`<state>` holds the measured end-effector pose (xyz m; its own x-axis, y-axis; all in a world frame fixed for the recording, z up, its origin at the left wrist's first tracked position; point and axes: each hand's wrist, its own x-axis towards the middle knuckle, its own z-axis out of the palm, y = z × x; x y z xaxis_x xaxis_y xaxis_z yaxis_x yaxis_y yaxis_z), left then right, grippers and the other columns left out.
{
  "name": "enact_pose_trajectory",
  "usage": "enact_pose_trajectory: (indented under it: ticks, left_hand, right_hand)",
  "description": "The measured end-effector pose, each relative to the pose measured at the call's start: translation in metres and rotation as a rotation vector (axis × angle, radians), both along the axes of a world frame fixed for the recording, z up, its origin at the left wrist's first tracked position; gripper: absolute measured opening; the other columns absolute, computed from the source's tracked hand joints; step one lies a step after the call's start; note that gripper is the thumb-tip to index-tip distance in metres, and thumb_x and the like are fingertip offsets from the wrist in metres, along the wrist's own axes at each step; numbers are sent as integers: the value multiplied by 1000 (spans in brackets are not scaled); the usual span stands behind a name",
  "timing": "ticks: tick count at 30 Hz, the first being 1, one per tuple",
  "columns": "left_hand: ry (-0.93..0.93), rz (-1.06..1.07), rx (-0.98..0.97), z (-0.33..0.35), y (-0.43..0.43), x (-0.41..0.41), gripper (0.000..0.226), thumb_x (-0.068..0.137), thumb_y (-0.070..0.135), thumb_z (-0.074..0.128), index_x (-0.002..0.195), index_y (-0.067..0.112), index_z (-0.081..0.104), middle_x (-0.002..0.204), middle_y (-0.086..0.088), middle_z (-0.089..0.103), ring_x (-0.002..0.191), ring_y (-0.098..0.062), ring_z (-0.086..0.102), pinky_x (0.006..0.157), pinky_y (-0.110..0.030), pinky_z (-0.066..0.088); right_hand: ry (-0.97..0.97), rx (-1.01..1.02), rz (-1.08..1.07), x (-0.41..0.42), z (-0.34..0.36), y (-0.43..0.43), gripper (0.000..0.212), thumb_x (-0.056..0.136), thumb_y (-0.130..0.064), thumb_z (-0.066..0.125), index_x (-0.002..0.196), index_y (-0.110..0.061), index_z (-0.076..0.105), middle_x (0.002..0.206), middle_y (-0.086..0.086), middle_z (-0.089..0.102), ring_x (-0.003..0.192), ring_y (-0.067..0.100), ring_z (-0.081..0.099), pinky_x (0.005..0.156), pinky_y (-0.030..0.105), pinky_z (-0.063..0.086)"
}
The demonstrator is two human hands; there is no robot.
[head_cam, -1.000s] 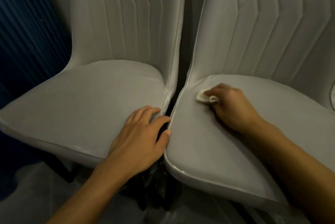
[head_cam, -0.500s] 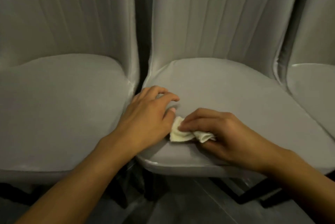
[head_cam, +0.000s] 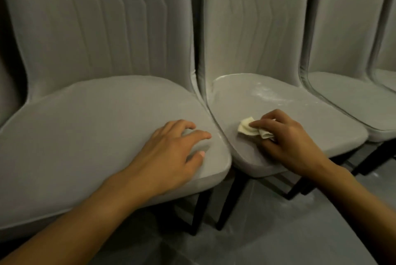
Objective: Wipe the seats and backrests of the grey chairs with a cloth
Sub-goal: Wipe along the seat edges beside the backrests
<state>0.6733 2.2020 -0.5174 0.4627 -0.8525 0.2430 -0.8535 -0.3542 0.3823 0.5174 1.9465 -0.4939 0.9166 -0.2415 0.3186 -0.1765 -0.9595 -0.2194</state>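
Note:
Grey upholstered chairs stand side by side. My left hand rests with spread fingers on the front right corner of the left chair's seat. On the middle chair's seat, near its front left part, my right hand pinches a small crumpled cream cloth and presses it to the surface. A pale dusty smear lies on that seat behind the cloth. The stitched backrests rise upright behind both seats.
A third grey chair stands close on the right, with a fourth just showing at the frame edge. Black chair legs stand on a grey floor below the seats. The seats nearly touch each other.
The view has shifted right along the row. My left hand went from the middle seat's edge to the left seat's corner. My right hand carried the cloth a little farther back on the middle seat.

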Motion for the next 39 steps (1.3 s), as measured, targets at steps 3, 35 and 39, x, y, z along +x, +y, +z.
enact_pose_trajectory:
  ticks: [3, 35, 39]
  left_hand:
    - [0, -20, 32, -2, -46, -14, 47, 99, 49, 51, 145, 49, 44, 151, 15, 33, 140, -6, 27, 113, -23, 20]
    - [-29, 647, -236, -31, -162, 5, 31, 75, 10, 54, 102, 20, 43, 113, 1, 50, 113, -22, 50, 123, -52, 19]
    - [-9, 592, -245, -29, -162, 6, 27, 78, 10, 52, 101, 22, 46, 116, 3, 53, 117, -21, 51, 123, -51, 18]
  right_hand:
    - [1, 89, -65, -4, -4, -45, 37, 87, -12, 70, 122, -24, 68, 115, -2, 55, 96, 17, 59, 86, 21, 41]
    - [241, 4, 581, 174, -3, -104, 31, 87, -14, 64, 117, -18, 69, 108, 5, 56, 91, 23, 60, 81, 36, 51]
    - [408, 88, 756, 143, 7, -102, 45, 85, -12, 70, 126, -28, 67, 117, -6, 56, 95, 11, 58, 83, 24, 50]
